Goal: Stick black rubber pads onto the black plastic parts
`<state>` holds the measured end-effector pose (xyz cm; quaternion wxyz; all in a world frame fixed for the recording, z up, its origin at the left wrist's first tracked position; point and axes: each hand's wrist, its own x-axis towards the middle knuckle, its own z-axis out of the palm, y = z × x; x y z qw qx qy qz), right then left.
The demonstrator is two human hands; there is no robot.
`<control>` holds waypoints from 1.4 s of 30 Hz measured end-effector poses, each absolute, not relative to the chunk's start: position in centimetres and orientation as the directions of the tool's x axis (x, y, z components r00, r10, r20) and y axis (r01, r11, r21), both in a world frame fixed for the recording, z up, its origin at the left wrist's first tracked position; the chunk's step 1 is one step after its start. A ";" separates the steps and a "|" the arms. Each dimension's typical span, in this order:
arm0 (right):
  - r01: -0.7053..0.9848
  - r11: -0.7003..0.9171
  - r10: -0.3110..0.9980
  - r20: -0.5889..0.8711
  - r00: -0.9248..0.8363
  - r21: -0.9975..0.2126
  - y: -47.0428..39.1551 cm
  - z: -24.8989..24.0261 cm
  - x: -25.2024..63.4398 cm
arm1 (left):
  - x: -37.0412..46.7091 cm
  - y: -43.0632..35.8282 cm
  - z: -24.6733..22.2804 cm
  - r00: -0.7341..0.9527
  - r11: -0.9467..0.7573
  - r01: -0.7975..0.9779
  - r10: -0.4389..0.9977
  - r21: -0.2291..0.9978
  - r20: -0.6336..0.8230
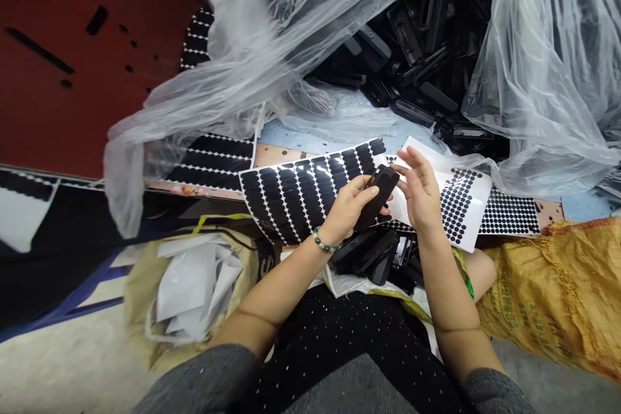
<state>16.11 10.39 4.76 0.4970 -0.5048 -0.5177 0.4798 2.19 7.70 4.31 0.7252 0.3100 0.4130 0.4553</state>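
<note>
My left hand [350, 206], with a beaded bracelet at the wrist, grips a black elongated part [378, 194] and holds it tilted above my lap. My right hand [418, 189] is raised just right of the part, its fingers apart and its fingertips near the part's upper end. Behind my left hand lies a curved sheet of long black stickers [303, 191]. A white sheet of round black dots [456, 207] lies behind and right of my right hand. More black parts [378, 255] rest in a bag on my lap, below my hands.
Clear plastic film [252, 52] drapes across the work surface. Beyond it is a heap of black parts [412, 58]. A bag with white paper scraps [194, 284] stands at the left. At the right is a yellow woven sack [563, 291], and a red-brown surface [97, 110] spans the upper left.
</note>
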 end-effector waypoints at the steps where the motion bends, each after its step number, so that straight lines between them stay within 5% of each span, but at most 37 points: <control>1: 0.026 -0.010 0.998 -0.011 -0.057 -1.000 10.4 4.8 16.2 | 2.3 7.6 4.3 0.253 0.407 -0.412 0.910 0.815 -0.327; 5: 0.042 -0.078 0.997 -0.078 0.009 -0.996 9.9 4.5 17.0 | 2.6 7.7 3.7 0.280 0.340 -0.303 0.925 0.890 -0.258; 9: 0.094 -0.064 0.987 -0.049 0.155 -0.994 8.8 4.3 19.3 | 1.8 11.5 3.4 0.450 0.033 0.103 0.890 0.994 -0.076; 13: 0.355 -0.092 0.975 -0.156 -0.158 -0.930 7.0 4.3 22.0 | -0.3 20.7 3.1 0.087 -0.105 0.481 0.994 0.870 0.072; 16: 0.448 -0.039 0.985 -0.110 -0.132 -0.893 5.9 4.1 23.3 | -1.4 27.6 2.3 -0.086 -0.048 0.666 0.986 0.745 0.141; 21: 0.445 -0.095 0.994 -0.110 -0.008 -0.891 5.1 3.5 24.3 | -1.7 32.0 1.1 -0.129 0.000 0.719 0.983 0.695 0.133; 28: 0.410 -0.110 0.989 -0.058 0.137 -0.905 10.7 2.1 21.7 | -2.2 30.1 0.8 0.055 -0.188 0.825 0.965 0.532 0.256; 36: 0.721 -0.012 0.995 0.060 0.075 -0.693 18.3 -0.1 14.5 | -2.7 24.7 3.8 -0.016 -0.253 0.688 0.931 0.680 0.364; 42: 0.689 0.382 0.923 0.285 -0.258 -0.616 16.5 -0.8 15.4 | -1.8 21.0 2.3 0.128 -0.033 0.386 0.992 0.922 -0.018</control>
